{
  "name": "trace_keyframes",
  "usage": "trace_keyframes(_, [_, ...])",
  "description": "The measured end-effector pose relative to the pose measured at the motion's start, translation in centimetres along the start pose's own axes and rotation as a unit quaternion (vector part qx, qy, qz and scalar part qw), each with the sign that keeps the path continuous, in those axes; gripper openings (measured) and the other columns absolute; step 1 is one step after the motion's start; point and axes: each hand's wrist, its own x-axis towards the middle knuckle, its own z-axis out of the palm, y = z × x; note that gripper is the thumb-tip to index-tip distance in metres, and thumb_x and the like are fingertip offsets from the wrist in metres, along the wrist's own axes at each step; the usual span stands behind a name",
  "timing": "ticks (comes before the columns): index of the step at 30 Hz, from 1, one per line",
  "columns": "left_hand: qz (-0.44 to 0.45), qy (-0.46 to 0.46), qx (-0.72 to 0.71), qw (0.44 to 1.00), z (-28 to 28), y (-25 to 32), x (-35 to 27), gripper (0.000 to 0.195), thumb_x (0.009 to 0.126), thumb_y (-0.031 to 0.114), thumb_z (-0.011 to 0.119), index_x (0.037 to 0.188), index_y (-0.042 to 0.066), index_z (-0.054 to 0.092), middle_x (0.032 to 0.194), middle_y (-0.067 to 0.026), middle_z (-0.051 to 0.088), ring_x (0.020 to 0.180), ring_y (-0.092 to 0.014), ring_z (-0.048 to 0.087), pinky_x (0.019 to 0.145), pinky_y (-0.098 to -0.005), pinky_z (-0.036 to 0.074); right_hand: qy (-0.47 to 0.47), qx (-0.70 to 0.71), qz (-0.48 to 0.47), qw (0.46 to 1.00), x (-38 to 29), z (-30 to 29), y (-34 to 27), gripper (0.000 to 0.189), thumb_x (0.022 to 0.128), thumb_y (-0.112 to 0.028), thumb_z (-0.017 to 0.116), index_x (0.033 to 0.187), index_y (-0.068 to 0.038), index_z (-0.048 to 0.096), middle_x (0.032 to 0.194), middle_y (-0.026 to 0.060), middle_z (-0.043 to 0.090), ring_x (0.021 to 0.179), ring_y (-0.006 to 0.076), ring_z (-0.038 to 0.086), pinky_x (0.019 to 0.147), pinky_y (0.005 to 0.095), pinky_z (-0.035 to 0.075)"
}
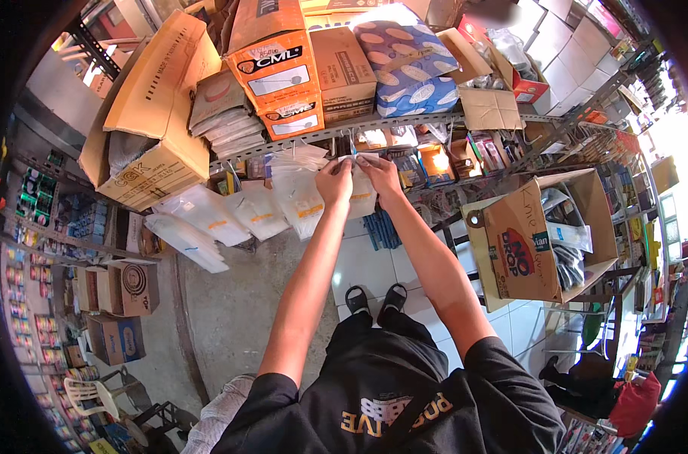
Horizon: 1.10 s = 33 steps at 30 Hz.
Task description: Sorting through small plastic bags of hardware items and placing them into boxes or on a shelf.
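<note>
Both arms reach up to the front edge of a metal shelf. My left hand (pixel 335 181) pinches the top edge of a bundle of clear plastic bags (pixel 362 194), beside a hook. My right hand (pixel 381 173) grips the same top edge, close to the left one, fingertips nearly touching. The bundle hangs below the hands and bears an orange printed band. More bundles of plastic bags (pixel 263 210) hang from the shelf edge to the left. Above the hands, the perforated metal shelf rail (pixel 321 133) carries cardboard boxes.
An open cardboard box (pixel 145 147) stands upper left, near orange boxes (pixel 287 85) and a blue patterned box (pixel 406 62). Another open carton (pixel 514 249) with plastic-wrapped goods is at the right. Plastic chairs (pixel 94 397) stand lower left. A person in red (pixel 633 406) is at lower right.
</note>
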Motion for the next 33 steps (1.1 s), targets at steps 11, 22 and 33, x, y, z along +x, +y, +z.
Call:
trace_keyframes(11, [0.082, 0.041, 0.118, 0.989, -0.3, -0.7, -0.7, 0.036, 0.091, 0.012, 0.068, 0.123, -0.004, 0.068, 0.109, -0.0199, 0.074, 0.103, -0.028, 0.072, 0.091, -0.0371, 0.054, 0.029, -0.242, -0.050, 0.969, -0.3, -0.5, -0.6, 0.046, 0.088, -0.031, 0.080, 0.120, 0.001, 0.072, 0.114, 0.0184, 0.074, 0.106, 0.0209, 0.069, 0.092, 0.0334, 0.051])
trace_keyframes(22, [-0.131, -0.046, -0.027, 0.990, 6.6, -2.2, -12.2, 0.067, 0.095, 0.009, 0.066, 0.153, -0.001, 0.034, 0.144, -0.0204, 0.053, 0.130, -0.027, 0.054, 0.108, -0.0375, 0.043, 0.005, -0.063, -0.110, 0.992, -16.0, -14.5, -4.9, 0.034, 0.100, -0.012, 0.066, 0.130, 0.004, 0.063, 0.117, 0.0106, 0.070, 0.111, 0.0154, 0.064, 0.097, 0.0310, 0.050])
trace_keyframes(33, [0.004, -0.365, -0.094, 0.926, 27.1, 8.9, -25.9, 0.025, 0.100, 0.007, 0.061, 0.124, -0.002, 0.062, 0.112, -0.0071, 0.065, 0.102, -0.012, 0.062, 0.095, -0.0265, 0.051, 0.151, -0.025, -0.166, 0.974, -32.7, -31.7, -15.2, 0.025, 0.103, -0.006, 0.059, 0.124, 0.006, 0.065, 0.118, 0.0092, 0.069, 0.110, 0.0159, 0.065, 0.098, 0.0317, 0.051])
